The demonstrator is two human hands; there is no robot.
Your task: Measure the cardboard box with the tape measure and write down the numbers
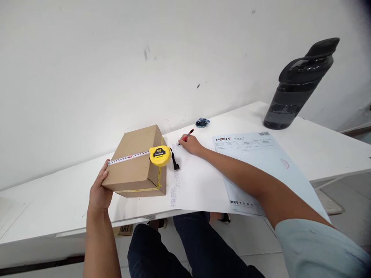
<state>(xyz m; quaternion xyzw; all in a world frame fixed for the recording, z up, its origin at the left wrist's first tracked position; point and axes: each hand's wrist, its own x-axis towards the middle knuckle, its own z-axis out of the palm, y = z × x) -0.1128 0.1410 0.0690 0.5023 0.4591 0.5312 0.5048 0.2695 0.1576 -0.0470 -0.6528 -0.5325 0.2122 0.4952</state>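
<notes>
A brown cardboard box (pixel 136 162) lies on the white table (pixel 58 197). Across its top stretches the white blade of a yellow tape measure (pixel 159 155), whose case rests at the box's right edge. My left hand (pixel 100 189) grips the box's left corner and pins the blade's end there with the thumb. My right hand (pixel 189 144) is closed on a red pen (pixel 188 135), its tip down on a white sheet of paper (pixel 197 185) just right of the box.
A printed form (pixel 261 162) lies under my right forearm. A dark water bottle (pixel 298 88) stands at the back right, a small blue object (pixel 202 122) near the wall. The white wall runs close behind the table. My legs show below the table edge.
</notes>
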